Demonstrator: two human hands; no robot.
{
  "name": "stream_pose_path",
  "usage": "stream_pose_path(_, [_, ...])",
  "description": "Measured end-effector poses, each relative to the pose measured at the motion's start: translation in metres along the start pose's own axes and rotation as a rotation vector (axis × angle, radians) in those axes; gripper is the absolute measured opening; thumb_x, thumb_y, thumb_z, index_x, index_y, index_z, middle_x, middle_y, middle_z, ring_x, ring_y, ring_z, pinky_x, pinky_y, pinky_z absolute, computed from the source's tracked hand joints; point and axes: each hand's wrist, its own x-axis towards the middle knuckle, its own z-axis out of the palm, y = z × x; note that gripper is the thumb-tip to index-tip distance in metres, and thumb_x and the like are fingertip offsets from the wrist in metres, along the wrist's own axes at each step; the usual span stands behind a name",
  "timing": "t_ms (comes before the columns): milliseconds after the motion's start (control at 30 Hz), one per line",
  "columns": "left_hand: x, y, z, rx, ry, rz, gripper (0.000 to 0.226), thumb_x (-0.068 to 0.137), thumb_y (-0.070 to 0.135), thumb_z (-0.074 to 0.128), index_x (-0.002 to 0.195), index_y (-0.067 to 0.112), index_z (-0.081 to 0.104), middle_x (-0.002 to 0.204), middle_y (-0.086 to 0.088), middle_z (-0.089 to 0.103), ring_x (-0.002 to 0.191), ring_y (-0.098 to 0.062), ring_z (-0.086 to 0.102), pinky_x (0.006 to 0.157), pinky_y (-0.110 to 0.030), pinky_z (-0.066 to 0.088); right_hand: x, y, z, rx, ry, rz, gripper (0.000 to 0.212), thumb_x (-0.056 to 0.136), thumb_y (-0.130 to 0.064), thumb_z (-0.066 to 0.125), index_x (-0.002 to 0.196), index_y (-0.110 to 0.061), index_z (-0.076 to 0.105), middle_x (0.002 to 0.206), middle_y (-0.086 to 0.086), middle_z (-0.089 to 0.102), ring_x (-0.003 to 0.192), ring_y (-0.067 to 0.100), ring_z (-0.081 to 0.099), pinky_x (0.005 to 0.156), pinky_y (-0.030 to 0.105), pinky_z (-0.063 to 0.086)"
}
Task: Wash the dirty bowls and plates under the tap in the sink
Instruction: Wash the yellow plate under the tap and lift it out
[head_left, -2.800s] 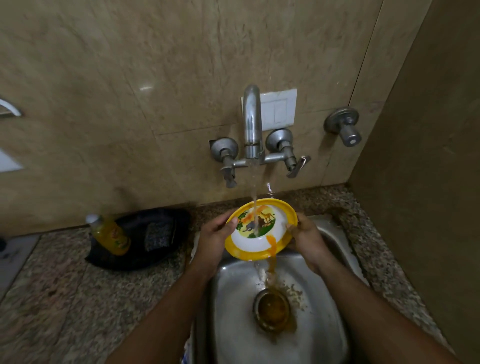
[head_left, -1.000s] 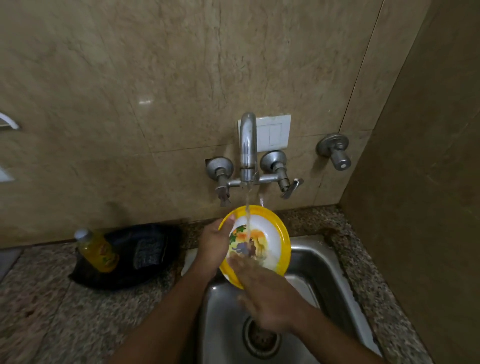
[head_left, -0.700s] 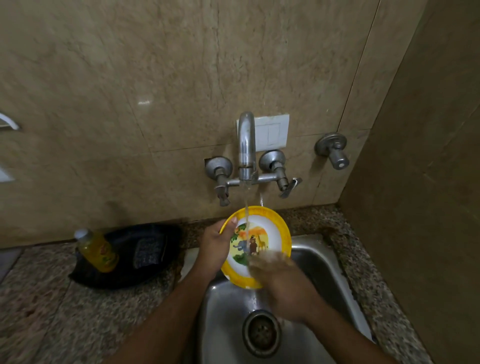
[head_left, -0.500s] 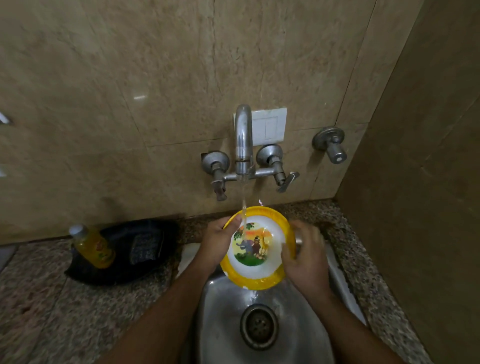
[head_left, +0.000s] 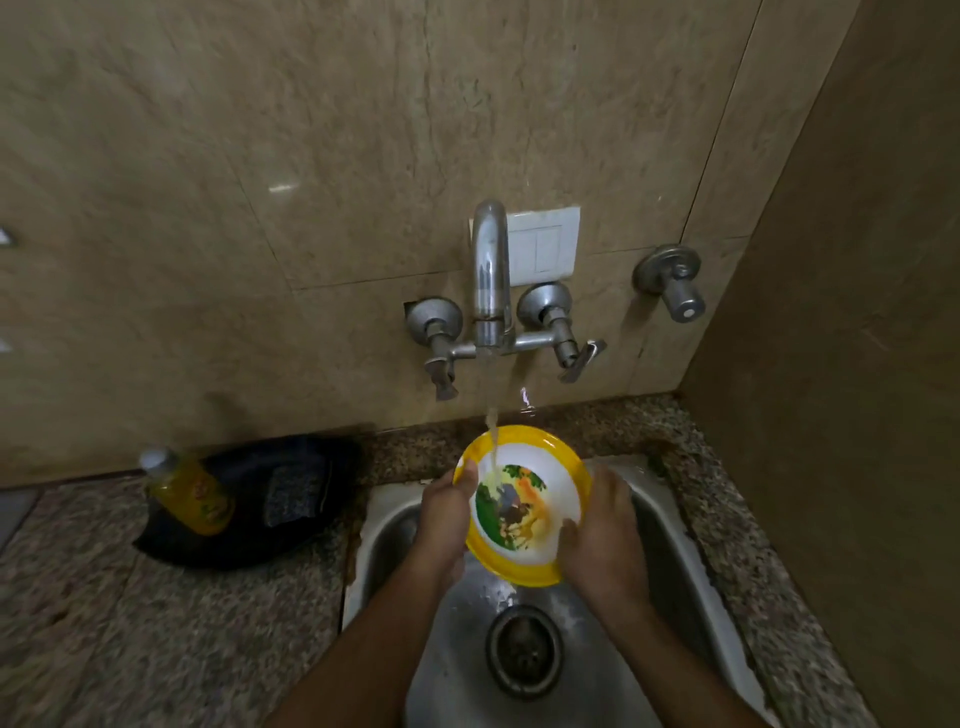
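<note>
While water runs from the curved chrome wall tap (head_left: 489, 270), I see both hands holding a round yellow-rimmed plastic plate with a white centre and a printed animal picture (head_left: 521, 503) over the stainless steel sink (head_left: 670, 561). From my remote seat the plate looks tilted, its face turned up toward the camera, its far edge higher than its near edge. The thin stream of water (head_left: 491, 410) lands on the upper left part of the plate's white face, just inside the rim.

My left hand (head_left: 445, 512) grips the plate's left edge: the thumb lies over the yellow rim near the top left, and the other fingers are curled behind the plate, out of sight. My right hand (head_left: 600, 530) grips the right and lower right edge, thumb on the face near the rim, fingers wrapped round the outside. Both hands are clamped on the plate.

Below the plate, the sink's round metal drain strainer (head_left: 524, 656) shows, with wet streaks on the basin around it. On the speckled granite counter (head_left: 156, 623) to the left of the sink lies a black bag (head_left: 270, 499), and a plastic bottle of yellow liquid with a pale cap (head_left: 188, 491) leans against it. A white switch plate (head_left: 543, 247) sits on the beige tiled wall behind the tap, and a separate chrome valve knob (head_left: 672, 283) is mounted to its right.
</note>
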Motion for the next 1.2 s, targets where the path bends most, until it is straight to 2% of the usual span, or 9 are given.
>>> stream_pose_path(67, [-0.003, 0.003, 0.002, 0.032, 0.004, 0.010, 0.035, 0.096, 0.039, 0.056, 0.112, 0.012, 0.071, 0.109, -0.015, 0.073, 0.100, -0.033, 0.070, 0.093, -0.052, 0.054, -0.002, -0.010, -0.002, -0.099, -0.051, -0.267, 0.058, 0.096, -0.031, 0.047, 0.150, -0.015, 0.035, 0.154, 0.006, 0.036, 0.139, 0.027, 0.039, 0.109, 0.036, 0.037])
stream_pose_path(167, [-0.003, 0.007, 0.011, 0.151, 0.076, 0.095, 0.028, 0.100, 0.032, 0.054, 0.085, 0.015, 0.070, 0.089, -0.008, 0.073, 0.086, -0.025, 0.068, 0.086, -0.042, 0.054, -0.005, -0.020, 0.016, -0.280, -0.365, -0.444, 0.085, 0.090, -0.062, 0.008, 0.156, -0.011, 0.022, 0.164, 0.010, 0.006, 0.151, 0.026, 0.015, 0.120, 0.041, 0.022])
stream_pose_path(267, [0.000, 0.012, 0.011, 0.374, 0.148, 0.174, 0.036, 0.096, 0.038, 0.059, 0.078, 0.009, 0.071, 0.083, -0.013, 0.072, 0.079, -0.024, 0.065, 0.075, -0.033, 0.048, -0.006, -0.018, 0.024, -0.251, -0.483, -0.651, 0.093, 0.089, -0.072, -0.007, 0.158, -0.011, 0.007, 0.163, 0.007, -0.008, 0.151, 0.021, -0.008, 0.123, 0.044, 0.008])
stream_pose_path(400, [0.005, 0.013, 0.007, 0.419, 0.171, 0.214, 0.045, 0.095, 0.040, 0.059, 0.067, 0.006, 0.067, 0.068, -0.013, 0.067, 0.072, -0.025, 0.063, 0.066, -0.032, 0.044, 0.003, -0.014, 0.021, -0.350, -0.435, -0.624, 0.085, 0.088, -0.072, -0.005, 0.156, -0.022, -0.004, 0.160, -0.008, -0.014, 0.151, 0.015, -0.011, 0.123, 0.039, 0.004])
stream_pose_path(733, [0.011, 0.012, 0.005, 0.441, 0.114, 0.194, 0.048, 0.094, 0.040, 0.061, 0.059, 0.008, 0.061, 0.058, -0.004, 0.058, 0.062, -0.018, 0.056, 0.065, -0.033, 0.042, 0.001, -0.018, 0.023, -0.261, -0.541, -0.629, 0.092, 0.083, -0.075, -0.006, 0.155, -0.019, -0.008, 0.160, -0.003, -0.018, 0.151, 0.015, -0.013, 0.123, 0.033, -0.005])
stream_pose_path(867, [0.012, 0.012, 0.000, 0.419, 0.097, 0.205, 0.045, 0.093, 0.045, 0.061, 0.065, 0.010, 0.066, 0.065, -0.008, 0.065, 0.067, -0.020, 0.061, 0.068, -0.032, 0.043, 0.005, -0.020, 0.023, -0.358, -0.442, -0.548, 0.096, 0.082, -0.077, -0.010, 0.157, -0.019, -0.002, 0.159, -0.006, -0.018, 0.151, 0.017, -0.013, 0.123, 0.038, -0.002])
stream_pose_path(1000, [0.015, 0.010, -0.004, 0.316, 0.084, 0.150, 0.066, 0.063, 0.068, 0.062, 0.080, 0.005, 0.074, 0.078, -0.012, 0.075, 0.081, -0.028, 0.072, 0.081, -0.044, 0.057, 0.004, -0.029, 0.015, -0.360, -0.519, -0.673, 0.087, 0.086, -0.065, 0.000, 0.158, -0.016, 0.000, 0.158, -0.003, -0.019, 0.150, 0.016, -0.015, 0.119, 0.030, -0.011])
stream_pose_path(1100, [0.013, 0.016, -0.003, 0.318, 0.084, 0.160, 0.046, 0.082, 0.051, 0.066, 0.074, 0.006, 0.072, 0.078, -0.009, 0.074, 0.078, -0.023, 0.069, 0.078, -0.041, 0.055, 0.005, -0.033, 0.014, -0.387, -0.401, -0.579, 0.085, 0.083, -0.062, 0.001, 0.157, -0.021, 0.001, 0.162, -0.006, -0.010, 0.151, 0.016, -0.010, 0.121, 0.035, -0.003])
stream_pose_path(1200, [0.014, 0.017, -0.005, 0.292, 0.059, 0.148, 0.044, 0.082, 0.049, 0.068, 0.082, 0.005, 0.075, 0.084, -0.015, 0.076, 0.082, -0.025, 0.071, 0.083, -0.045, 0.055, 0.000, -0.040, 0.008, -0.305, -0.519, -0.633, 0.072, 0.098, -0.053, 0.020, 0.157, -0.017, 0.000, 0.159, -0.007, -0.012, 0.148, 0.011, -0.014, 0.118, 0.028, -0.013])
